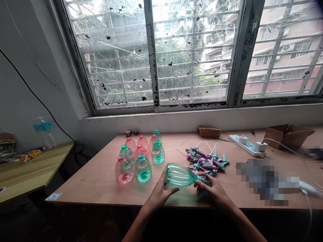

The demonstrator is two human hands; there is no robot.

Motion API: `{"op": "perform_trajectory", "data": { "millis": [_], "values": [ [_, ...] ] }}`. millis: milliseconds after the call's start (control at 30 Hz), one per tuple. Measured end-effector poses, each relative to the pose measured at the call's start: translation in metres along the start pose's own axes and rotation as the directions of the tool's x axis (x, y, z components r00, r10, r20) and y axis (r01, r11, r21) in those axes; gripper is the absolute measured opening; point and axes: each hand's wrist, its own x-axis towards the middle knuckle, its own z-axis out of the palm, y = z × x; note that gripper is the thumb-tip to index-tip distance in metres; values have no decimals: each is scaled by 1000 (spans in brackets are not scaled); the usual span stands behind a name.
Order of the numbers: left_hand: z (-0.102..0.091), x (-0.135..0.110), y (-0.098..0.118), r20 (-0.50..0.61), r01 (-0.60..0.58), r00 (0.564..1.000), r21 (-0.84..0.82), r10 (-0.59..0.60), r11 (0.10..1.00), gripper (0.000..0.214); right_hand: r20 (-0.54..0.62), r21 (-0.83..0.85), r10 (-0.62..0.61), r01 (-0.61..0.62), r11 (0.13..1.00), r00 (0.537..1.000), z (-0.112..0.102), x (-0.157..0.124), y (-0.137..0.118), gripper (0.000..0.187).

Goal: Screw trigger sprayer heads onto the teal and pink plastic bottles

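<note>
A clear green spray bottle lies sideways in the air above the table's front edge, its base to the left. My left hand is closed around the base end. At the neck, my right hand grips the grey and teal spray head, partly hidden by the fingers. Just behind my right hand lies a pile of spray heads in grey, pink and teal, some with white tubes. To the left stand several open bottles, among them a green bottle and a pink bottle.
A white power strip with plugs and an open cardboard box are at the back right. A brown packet lies by the wall. On the side table at left stands a water bottle. A blurred-out patch covers the right of the table.
</note>
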Motion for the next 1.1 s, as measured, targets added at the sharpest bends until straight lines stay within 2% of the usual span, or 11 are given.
{"op": "perform_trajectory", "data": {
  "millis": [200, 333, 400, 567, 767, 933, 1000, 1100],
  "values": [
    [1, 0, 5, 52, 6, 999, -11, -5, 1000, 81, 24, 19, 2, -3, 1000, 1000, 0, -1, 0, 41],
    [0, 0, 1, 2, 2, 1000, 31, -2, 1000, 99, 14, 14, -6, 6, 1000, 1000, 0, 0, 0, 40],
    [0, 0, 1, 3, 13, 1000, 21, -14, 1000, 102, 21, 27, -9, 8, 1000, 1000, 0, 0, 0, 40],
    [0, -1, 4, 53, 13, 999, 0, -13, 1000, 82, 29, 30, -3, 2, 1000, 1000, 0, 0, 0, 40],
    [1, -1, 2, -8, 13, 1000, 27, -13, 1000, 103, 16, 25, -5, 5, 1000, 1000, 1, 0, -2, 42],
    [1, -1, 9, 73, 8, 997, -44, -4, 999, 73, 43, -10, -3, 4, 1000, 999, 1, 0, -2, 42],
    [1, -1, 8, 54, -5, 999, -23, 6, 1000, 77, 19, -2, 5, -5, 1000, 1000, 1, 0, -2, 44],
    [1, -1, 4, -22, 3, 1000, 31, -3, 1000, 97, -17, 26, 7, -7, 1000, 1000, 1, 1, -2, 46]
  ]
}}
